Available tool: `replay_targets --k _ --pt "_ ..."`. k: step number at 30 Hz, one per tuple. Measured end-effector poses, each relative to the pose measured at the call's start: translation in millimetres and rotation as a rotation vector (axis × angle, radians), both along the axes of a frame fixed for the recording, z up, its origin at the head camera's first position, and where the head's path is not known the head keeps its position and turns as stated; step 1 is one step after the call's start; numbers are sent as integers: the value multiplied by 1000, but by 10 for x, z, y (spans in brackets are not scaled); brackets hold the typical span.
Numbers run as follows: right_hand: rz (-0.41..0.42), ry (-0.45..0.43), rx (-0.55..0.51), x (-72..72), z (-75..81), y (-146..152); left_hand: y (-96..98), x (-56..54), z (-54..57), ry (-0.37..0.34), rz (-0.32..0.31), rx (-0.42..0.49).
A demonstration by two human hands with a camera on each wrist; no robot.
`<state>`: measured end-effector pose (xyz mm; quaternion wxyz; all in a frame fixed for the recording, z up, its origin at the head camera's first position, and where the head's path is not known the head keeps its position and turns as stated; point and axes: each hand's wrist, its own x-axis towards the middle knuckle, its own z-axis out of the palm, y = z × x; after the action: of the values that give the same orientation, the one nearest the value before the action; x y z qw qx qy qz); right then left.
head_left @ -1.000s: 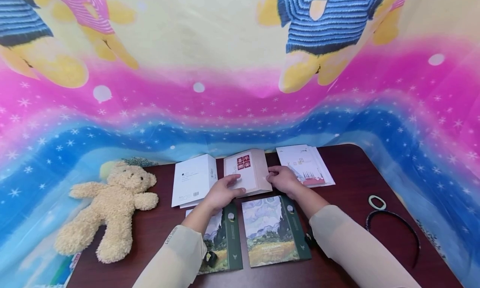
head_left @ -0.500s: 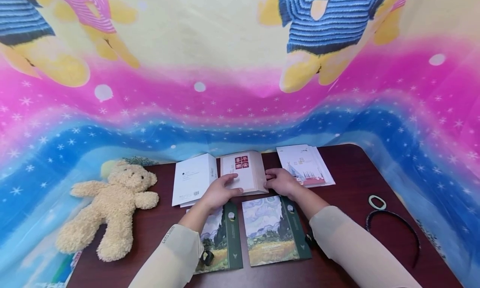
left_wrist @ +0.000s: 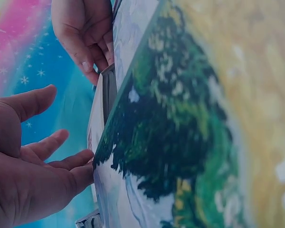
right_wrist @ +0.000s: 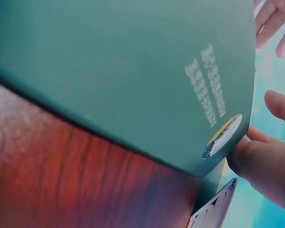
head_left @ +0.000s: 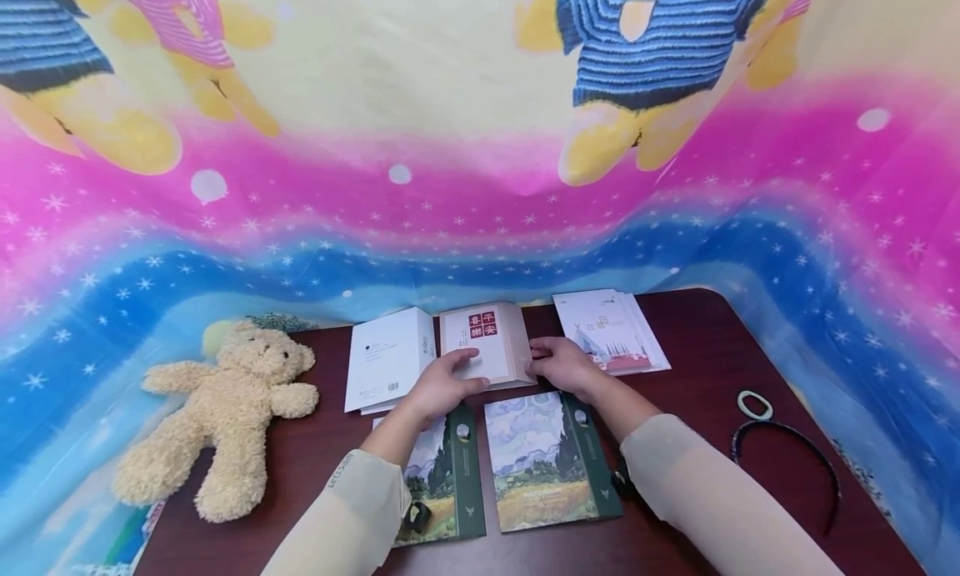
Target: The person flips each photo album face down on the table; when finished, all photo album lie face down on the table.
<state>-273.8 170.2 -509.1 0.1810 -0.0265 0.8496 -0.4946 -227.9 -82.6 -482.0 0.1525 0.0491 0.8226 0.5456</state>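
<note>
A beige book (head_left: 491, 359) with a red square of characters lies at the table's back, between two other stacks. My left hand (head_left: 446, 384) is at its lower left, fingers extended and thumb apart, as the left wrist view also shows. At the book's right edge is my right hand (head_left: 566, 366), its fingertips against that side and the fingers loosely bent. In the right wrist view the thumb and fingers of the right hand (right_wrist: 270, 166) are spread apart. Two photo albums with green spines, a left one (head_left: 468, 493) and a right one (head_left: 540, 468), lie in front.
White books (head_left: 390, 359) lie left of the beige book, and white illustrated books (head_left: 607, 334) lie to its right. A teddy bear (head_left: 232, 409) is on the left of the dark wooden table (head_left: 697, 334). A headband (head_left: 832, 476) and pale ring (head_left: 754, 405) lie at the right.
The beige book has shifted slightly left and lies a little straighter, level with its neighbours. Both hands moved slightly left with it; over the last half second they hardly move.
</note>
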Motion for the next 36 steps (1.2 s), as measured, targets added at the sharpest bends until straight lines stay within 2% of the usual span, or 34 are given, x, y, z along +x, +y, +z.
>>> replay_targets --k 4,9,13,17,23,36 --pt "3 20 -21 33 2 7 2 2 5 -3 -2 -5" --pt "29 20 -99 84 39 17 -5 7 26 -14 1 -21" --pt "42 17 -102 103 47 42 31 16 66 -7 5 -29" --pt "38 11 -97 129 51 82 124 14 111 10 -7 -25" --pt "28 32 -158 167 137 174 281 -7 140 39 -20 31" --pt "-16 69 -203 178 255 528 626 -26 133 54 -10 120"
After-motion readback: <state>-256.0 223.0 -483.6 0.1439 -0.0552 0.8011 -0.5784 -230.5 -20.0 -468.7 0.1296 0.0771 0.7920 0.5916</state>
